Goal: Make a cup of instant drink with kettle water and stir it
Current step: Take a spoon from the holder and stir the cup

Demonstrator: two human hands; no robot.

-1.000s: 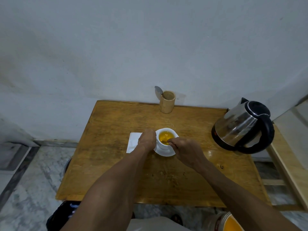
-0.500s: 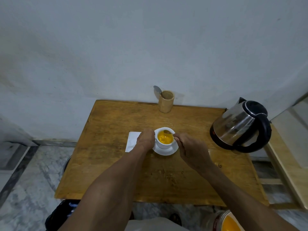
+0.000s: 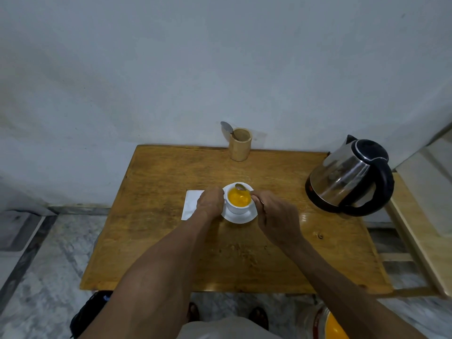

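Note:
A white cup [image 3: 238, 208] full of orange drink stands on a white saucer [image 3: 241, 217] in the middle of the wooden table [image 3: 159, 236]. My left hand [image 3: 210, 203] grips the cup's left side. My right hand [image 3: 276, 217] pinches a metal spoon [image 3: 241, 187] by its handle; the spoon's bowl is raised at the cup's far rim, just above the liquid. The steel kettle [image 3: 347, 177] with black handle and lid stands at the table's right edge, apart from both hands.
A wooden holder [image 3: 240, 144] with another spoon [image 3: 227, 128] stands at the table's back edge by the wall. A white paper [image 3: 191, 206] lies left of the cup, partly under my left hand. A wooden bench [image 3: 420, 241] is to the right; an orange-lidded container [image 3: 332, 326] sits on the floor.
My right hand drew back to the right of the cup, and the spoon's bowl came up out of the drink to the far rim. My left hand stayed on the cup.

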